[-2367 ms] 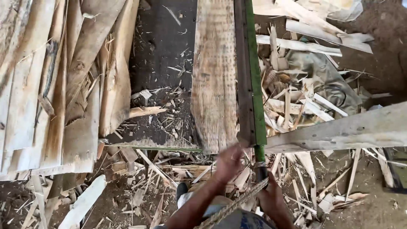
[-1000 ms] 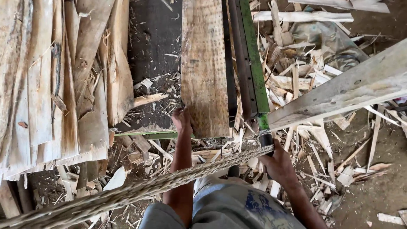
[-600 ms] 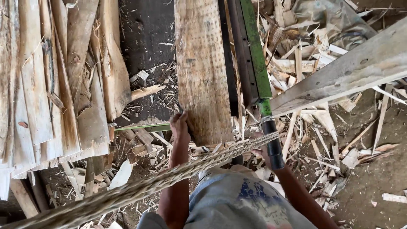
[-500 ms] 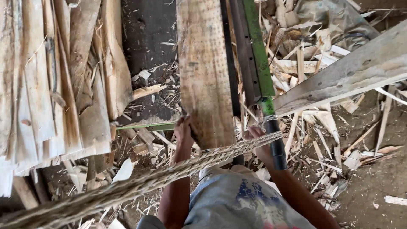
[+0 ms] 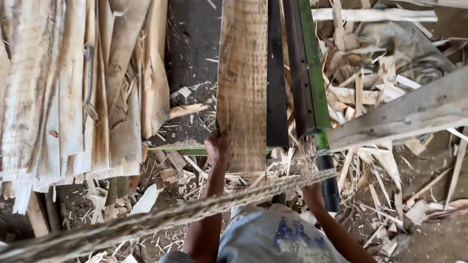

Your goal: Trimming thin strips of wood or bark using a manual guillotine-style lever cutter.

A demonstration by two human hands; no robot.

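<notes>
Left hand [image 5: 217, 146] has its fingers clamped on the plank [image 5: 242, 87] lying beside the green rail [image 5: 314, 73]; right hand [image 5: 312, 192] fingers: cannot tell; best pushed straight along the rail

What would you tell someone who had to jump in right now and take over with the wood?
Left hand: gripping the near left edge of the plank, which lies lengthwise on the dark bench.
Right hand: low by the black handle at the end of the green rail; the grip itself is hidden by a rope crossing in front.
Cut slabs are stacked to the left; offcuts litter the ground on the right.
Done: plank is lined up beside the rail.
Left: cannot tell from here how far the plank has still to go.
</notes>
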